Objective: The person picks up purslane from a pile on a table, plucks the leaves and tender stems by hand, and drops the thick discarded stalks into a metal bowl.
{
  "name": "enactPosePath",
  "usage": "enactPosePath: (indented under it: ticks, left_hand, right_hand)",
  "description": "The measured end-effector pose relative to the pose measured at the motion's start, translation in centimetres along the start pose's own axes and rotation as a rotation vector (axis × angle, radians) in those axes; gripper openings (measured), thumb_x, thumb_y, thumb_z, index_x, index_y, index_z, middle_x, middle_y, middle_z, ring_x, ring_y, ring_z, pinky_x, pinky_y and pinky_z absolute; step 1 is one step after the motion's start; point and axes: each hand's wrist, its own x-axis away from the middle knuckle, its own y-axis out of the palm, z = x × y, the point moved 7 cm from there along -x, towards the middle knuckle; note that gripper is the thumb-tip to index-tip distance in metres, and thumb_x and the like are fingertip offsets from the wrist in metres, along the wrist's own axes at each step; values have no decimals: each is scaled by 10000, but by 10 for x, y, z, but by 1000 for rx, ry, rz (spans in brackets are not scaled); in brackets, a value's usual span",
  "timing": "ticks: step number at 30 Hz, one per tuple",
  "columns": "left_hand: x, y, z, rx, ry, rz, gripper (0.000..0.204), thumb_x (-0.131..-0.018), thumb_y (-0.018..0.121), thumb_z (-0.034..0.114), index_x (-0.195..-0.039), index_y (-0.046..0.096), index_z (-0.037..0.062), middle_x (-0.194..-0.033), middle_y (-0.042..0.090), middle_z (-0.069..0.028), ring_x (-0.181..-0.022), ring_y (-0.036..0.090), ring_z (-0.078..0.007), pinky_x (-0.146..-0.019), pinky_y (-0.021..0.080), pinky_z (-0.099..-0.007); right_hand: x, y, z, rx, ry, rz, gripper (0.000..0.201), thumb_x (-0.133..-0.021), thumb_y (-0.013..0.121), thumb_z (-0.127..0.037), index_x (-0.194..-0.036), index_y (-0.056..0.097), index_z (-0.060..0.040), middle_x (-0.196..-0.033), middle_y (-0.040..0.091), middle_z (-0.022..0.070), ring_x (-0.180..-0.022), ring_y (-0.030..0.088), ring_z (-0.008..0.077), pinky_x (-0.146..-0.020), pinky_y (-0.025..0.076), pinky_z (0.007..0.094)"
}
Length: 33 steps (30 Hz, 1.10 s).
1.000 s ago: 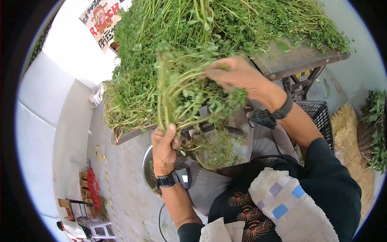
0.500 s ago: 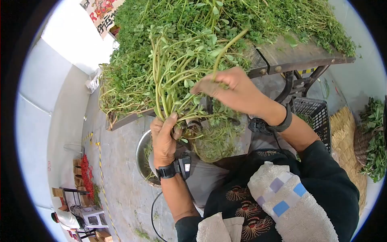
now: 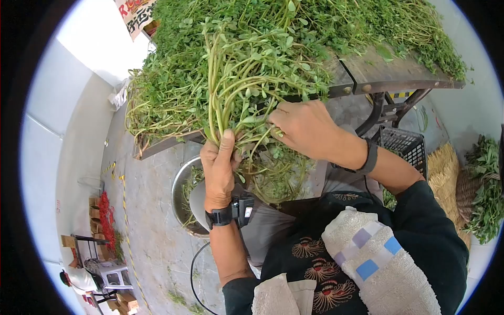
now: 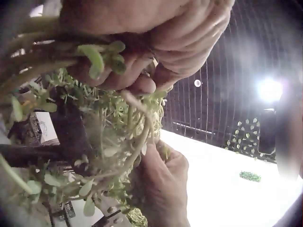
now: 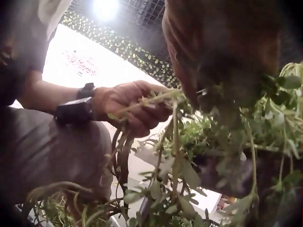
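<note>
My left hand [image 3: 218,168] grips a bunch of purslane [image 3: 226,94] by its stem ends, thumb laid across them. The bunch fans upward, with thick pale-green stems and small paddle-shaped leaves. To its right, my right hand [image 3: 307,128] has curled fingers and pinches a side stem of the bunch. In the left wrist view, that stem [image 4: 142,146] runs from the left hand down to the right hand [image 4: 163,184]. Several leafy sprigs [image 5: 177,165] hang below the hands in the right wrist view. The right fingertips are partly hidden by leaves.
A large heap of greens [image 3: 357,26] covers the table [image 3: 378,68] ahead. Below the hands lie more stems [image 3: 283,178], beside a metal basin [image 3: 178,191]. At right stand a black crate [image 3: 415,149], a straw mat [image 3: 443,168] and a wicker basket [image 3: 466,191]. A person [image 3: 81,281] sits far left.
My right hand moved in a blur near the bunch, then had a thick stem rising from it; now that stem is gone from it and the fingers pinch a side stem. The left hand keeps its grip.
</note>
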Motion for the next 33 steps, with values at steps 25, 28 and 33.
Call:
enactPosePath:
  ticks: [25, 28, 33]
  left_hand:
    - [4, 15, 2, -124, 4, -85, 140, -841, 663, 154, -902, 640, 30, -711, 573, 51, -558, 468, -20, -475, 388, -172]
    - [4, 16, 0, -111, 30, -111, 132, -846, 653, 132, -917, 638, 22, -718, 576, 48, -564, 469, -18, -479, 386, -168]
    - [4, 19, -2, -123, 51, -132, 139, -840, 657, 107, -937, 629, 12, -725, 577, 43, -572, 464, -17, -488, 376, -170]
  right_hand:
    - [-23, 12, 10, -499, -6, -111, 188, -785, 603, -151, -906, 567, -11, -765, 589, 186, -740, 577, 378, -630, 446, 441]
    - [-22, 15, 1, -429, -135, -108, 179, -739, 634, -156, -854, 581, -30, -777, 589, 147, -752, 583, 358, -643, 454, 451]
    - [-21, 2, -15, -145, -190, -204, 169, -710, 657, -156, -782, 571, -29, -749, 572, 123, -726, 595, 333, -615, 476, 427]
